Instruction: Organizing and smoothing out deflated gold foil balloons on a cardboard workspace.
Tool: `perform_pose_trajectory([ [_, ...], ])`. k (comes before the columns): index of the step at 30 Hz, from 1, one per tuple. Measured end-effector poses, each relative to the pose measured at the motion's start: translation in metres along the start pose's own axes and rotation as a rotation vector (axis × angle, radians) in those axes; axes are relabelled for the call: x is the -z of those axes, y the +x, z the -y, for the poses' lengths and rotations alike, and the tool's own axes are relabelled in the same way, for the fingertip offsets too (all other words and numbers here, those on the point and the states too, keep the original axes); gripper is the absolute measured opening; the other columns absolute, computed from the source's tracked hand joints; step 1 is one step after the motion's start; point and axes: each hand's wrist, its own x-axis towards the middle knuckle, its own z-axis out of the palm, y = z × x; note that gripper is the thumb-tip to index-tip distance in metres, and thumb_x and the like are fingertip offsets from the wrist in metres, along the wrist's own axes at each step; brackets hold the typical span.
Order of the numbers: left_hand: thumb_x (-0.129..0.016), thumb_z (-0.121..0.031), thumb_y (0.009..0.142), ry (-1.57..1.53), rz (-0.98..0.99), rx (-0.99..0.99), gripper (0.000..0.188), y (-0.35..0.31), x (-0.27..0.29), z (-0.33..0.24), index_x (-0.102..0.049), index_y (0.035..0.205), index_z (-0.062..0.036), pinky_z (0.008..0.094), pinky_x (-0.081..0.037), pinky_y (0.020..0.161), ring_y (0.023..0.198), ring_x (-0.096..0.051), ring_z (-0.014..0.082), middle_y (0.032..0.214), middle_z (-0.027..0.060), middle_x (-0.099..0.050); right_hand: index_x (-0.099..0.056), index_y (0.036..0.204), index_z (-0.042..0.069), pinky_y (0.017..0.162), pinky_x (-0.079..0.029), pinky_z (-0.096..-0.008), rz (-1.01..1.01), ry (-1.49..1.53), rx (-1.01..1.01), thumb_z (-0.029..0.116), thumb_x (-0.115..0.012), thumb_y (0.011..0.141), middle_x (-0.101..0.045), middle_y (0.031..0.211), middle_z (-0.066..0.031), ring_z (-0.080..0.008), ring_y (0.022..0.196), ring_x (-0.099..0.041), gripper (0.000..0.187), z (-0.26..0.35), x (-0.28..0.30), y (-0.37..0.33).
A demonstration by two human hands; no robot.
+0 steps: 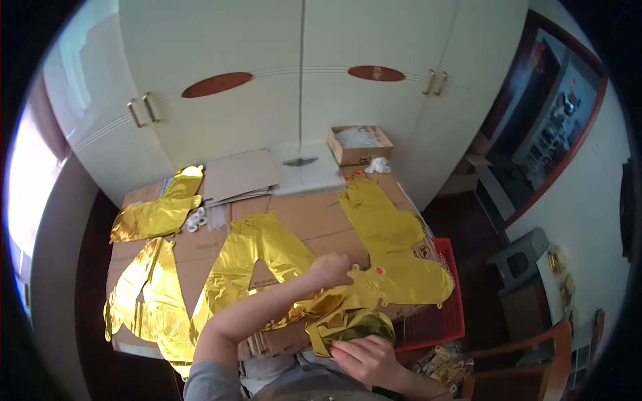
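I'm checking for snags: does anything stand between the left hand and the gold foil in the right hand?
Only crumpled gold foil lies between the left hand and the held foil in the right hand; I can't tell if they're one piece.

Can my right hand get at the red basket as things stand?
Probably yes: nothing seems to block the right hand from the near rim of the red basket, though it likely must release the gold foil piece it holds.
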Motion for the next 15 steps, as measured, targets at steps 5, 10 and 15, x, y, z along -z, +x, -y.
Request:
perform_pose_trajectory([
  [5, -0.067, -0.034, 0.083, -0.243, -0.147, 0.061, 0.031, -0.01, 0.031, -0.006, -0.064, 0.091, -0.0049, 0.0415, -0.053, 0.07, 0.075, -0.067, 0.0315, 0.079, 0.015, -0.067, -0.067, 0.092, 0.009, 0.063, -0.048, -0.027, 0.071, 0.022, -0.025, 0.016, -0.068, 0.078, -0.066, 0.098, -0.0008, -0.013, 0.078, -0.065, 0.015, 0.005, 0.002, 0.006],
  [10, -0.066, -0.022, 0.084, -0.422, -0.578, 0.181, 0.02, -0.066, 0.087, 0.06, -0.063, 0.091, -0.0037, 0.0407, -0.052, 0.07, 0.078, -0.067, 0.0316, 0.083, 0.0162, -0.068, -0.065, 0.092, 0.009, 0.064, -0.047, -0.0261, 0.05, -0.015, 0.052, 0.016, -0.067, 0.076, -0.064, 0.092, -0.0003, -0.0122, 0.081, -0.063, 0.017, 0.01, -0.012, 0.034],
  [15, -0.069, -0.028, 0.082, -0.298, -0.765, 0.451, 0.028, -0.114, 0.094, 0.16, -0.06, 0.087, -0.0025, 0.0413, -0.051, 0.067, 0.073, -0.065, 0.0324, 0.077, 0.0141, -0.066, -0.063, 0.09, 0.01, 0.064, -0.044, -0.0257, 0.038, -0.046, 0.128, 0.02, -0.066, 0.074, -0.058, 0.08, -0.0001, -0.0131, 0.08, -0.059, 0.019, 0.018, -0.071, 0.061],
])
